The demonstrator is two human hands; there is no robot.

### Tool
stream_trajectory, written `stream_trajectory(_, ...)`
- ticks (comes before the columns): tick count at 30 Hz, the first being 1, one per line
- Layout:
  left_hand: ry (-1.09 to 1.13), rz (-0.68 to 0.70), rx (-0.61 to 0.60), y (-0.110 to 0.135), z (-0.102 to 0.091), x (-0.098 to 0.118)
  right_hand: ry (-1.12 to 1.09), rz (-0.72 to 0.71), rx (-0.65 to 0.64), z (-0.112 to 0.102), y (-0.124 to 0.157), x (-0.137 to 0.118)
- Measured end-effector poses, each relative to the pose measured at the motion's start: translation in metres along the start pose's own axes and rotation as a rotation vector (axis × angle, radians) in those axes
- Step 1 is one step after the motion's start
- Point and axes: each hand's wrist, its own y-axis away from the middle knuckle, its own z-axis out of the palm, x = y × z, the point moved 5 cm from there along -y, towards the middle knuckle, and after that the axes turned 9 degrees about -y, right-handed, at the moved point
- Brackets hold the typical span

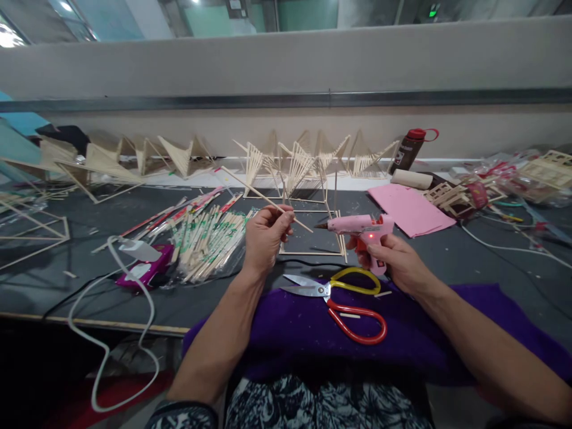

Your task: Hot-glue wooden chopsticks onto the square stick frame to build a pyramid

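Note:
Pinched between the thumb and fingers of my left hand [267, 235] is a thin wooden stick [250, 187], slanting down to the right. My right hand [393, 253] grips a pink hot glue gun [357, 224] with a small red light on it. The gun's dark nozzle points left, close to the stick's lower end; I cannot tell whether they touch. Behind both hands stands a frame of thin sticks [308, 254], partly covered by the gun. Below the hands, scissors [330, 291] with one yellow and one red handle lie spread on a purple cloth [286, 339].
Packs of wooden chopsticks [214, 241] lie to the left, beside a purple power strip [145, 271] with a white cable. Stick models [295, 164] line the wall. At right are pink sheets [409, 208], a dark bottle [409, 150] with a red cap and a cardboard tube [411, 178].

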Motion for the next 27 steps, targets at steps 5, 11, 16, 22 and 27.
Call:
stream_trajectory(5, -0.002, -0.007, 0.009, 0.0003, 0.0002, -0.0005, 0.039, 0.003, 0.029, -0.0061, -0.0012, 0.0038)
stream_trajectory(11, -0.002, -0.011, 0.005, 0.0006, 0.0010, 0.0008, 0.064, -0.024, 0.039, -0.0028, -0.0011, 0.0017)
stream_trajectory(16, -0.005, -0.025, 0.011, 0.0004, 0.0011, 0.0008, 0.170, -0.061, 0.078, -0.0028, -0.0017, 0.0008)
stream_trajectory(22, -0.014, -0.018, -0.003, 0.0015, 0.0020, -0.0004, 0.175, -0.059, 0.097, -0.0006, -0.0023, 0.0008)
stream_trajectory(27, -0.014, -0.032, -0.006, 0.0016, 0.0026, -0.0009, 0.217, -0.073, 0.081, 0.0032, -0.0018, -0.0026)
